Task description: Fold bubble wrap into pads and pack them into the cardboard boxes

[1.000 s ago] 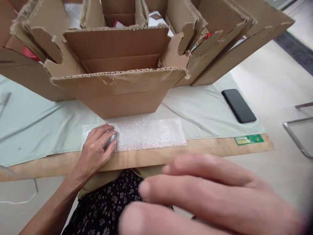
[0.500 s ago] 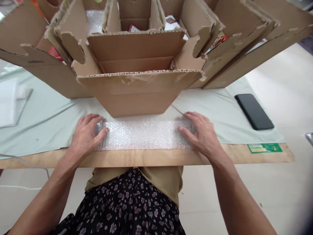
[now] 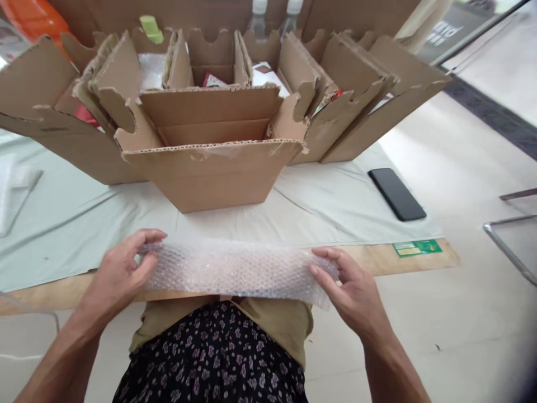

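Observation:
A long strip of clear bubble wrap (image 3: 230, 268) stretches between my two hands, raised over the table's front edge. Its left end is pinched by my left hand (image 3: 132, 260), thumb and fingers closed on the upper corner. On the opposite side, my right hand (image 3: 348, 285) grips the right end between thumb and fingers. Behind the strip stands an open cardboard box (image 3: 213, 179), with nothing visible inside the part of it that shows.
More cardboard bins (image 3: 331, 106) with packets in them line the back. A black phone (image 3: 396, 193) lies on the pale green cloth (image 3: 293, 218) at right, near a green card (image 3: 417, 248). White foam sheets (image 3: 17, 187) lie at far left. A metal frame (image 3: 509, 252) stands at right.
Both hands have lifted the bubble wrap off the table and drawn it toward my body. The view has tilted up and turned right, showing bottles behind the bins.

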Demonstrator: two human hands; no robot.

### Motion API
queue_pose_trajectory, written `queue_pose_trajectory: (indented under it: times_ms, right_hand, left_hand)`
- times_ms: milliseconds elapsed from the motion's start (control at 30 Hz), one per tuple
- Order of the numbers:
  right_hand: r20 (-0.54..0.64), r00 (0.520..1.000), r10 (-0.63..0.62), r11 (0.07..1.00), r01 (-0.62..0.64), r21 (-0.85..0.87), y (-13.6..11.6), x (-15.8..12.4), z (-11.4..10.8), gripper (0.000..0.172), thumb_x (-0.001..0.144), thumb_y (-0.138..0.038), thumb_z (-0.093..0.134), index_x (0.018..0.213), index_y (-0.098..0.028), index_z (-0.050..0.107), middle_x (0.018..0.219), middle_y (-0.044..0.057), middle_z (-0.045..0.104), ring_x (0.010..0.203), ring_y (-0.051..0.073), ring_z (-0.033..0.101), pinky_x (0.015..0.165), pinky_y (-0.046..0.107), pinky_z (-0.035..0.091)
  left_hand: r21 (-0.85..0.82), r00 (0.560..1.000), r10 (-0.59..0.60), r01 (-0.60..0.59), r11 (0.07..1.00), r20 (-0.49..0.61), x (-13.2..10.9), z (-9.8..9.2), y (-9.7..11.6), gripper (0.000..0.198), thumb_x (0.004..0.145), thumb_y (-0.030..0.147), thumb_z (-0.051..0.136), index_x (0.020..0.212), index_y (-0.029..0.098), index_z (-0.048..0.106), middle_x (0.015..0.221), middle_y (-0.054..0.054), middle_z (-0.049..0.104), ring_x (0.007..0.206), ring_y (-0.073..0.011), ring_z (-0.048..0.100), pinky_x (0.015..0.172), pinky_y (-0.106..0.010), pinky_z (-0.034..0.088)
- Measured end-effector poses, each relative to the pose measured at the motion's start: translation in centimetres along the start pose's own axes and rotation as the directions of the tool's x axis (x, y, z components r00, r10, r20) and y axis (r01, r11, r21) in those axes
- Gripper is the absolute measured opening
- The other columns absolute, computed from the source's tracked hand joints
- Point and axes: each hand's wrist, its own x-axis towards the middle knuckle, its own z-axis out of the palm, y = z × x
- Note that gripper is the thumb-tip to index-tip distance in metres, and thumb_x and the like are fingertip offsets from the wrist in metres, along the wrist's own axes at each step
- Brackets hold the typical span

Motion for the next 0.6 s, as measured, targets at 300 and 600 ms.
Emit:
queue_pose_trajectory:
  times_ms: [300,600]
  right_hand:
    - [-0.144,0.644,0.752,0.553,-0.495,0.671,4.6,-11.3,-0.3,0.051,0.063,-0.051,0.094,0.099,-0.020,0.076,0.092,0.009,0.080,0.075,0.024,0.074,0.062,0.033,0.062]
    - [0.128,0.693,0.710,0.229,-0.399,0.888,0.1,-11.2,6.1,0.070,0.077,-0.043,0.089,0.137,-0.028,0.057,0.114,0.006,0.077,0.081,0.020,0.070,0.050,0.025,0.056]
  left_hand:
    - [-0.006,0.647,0.761,-0.762,0.648,0.054,5.7,5.9,18.0,0.033,0.101,0.004,0.039,0.094,0.018,0.068,0.089,-0.005,0.070,0.082,-0.0189,0.066,0.077,-0.033,0.055]
    - [-0.067,0.549,0.826,-0.826,0.559,0.123,8.3,10.9,19.3,0.054,0.090,-0.004,0.044,0.137,0.019,0.058,0.149,-0.015,0.059,0.153,-0.0340,0.042,0.118,-0.061,0.042]
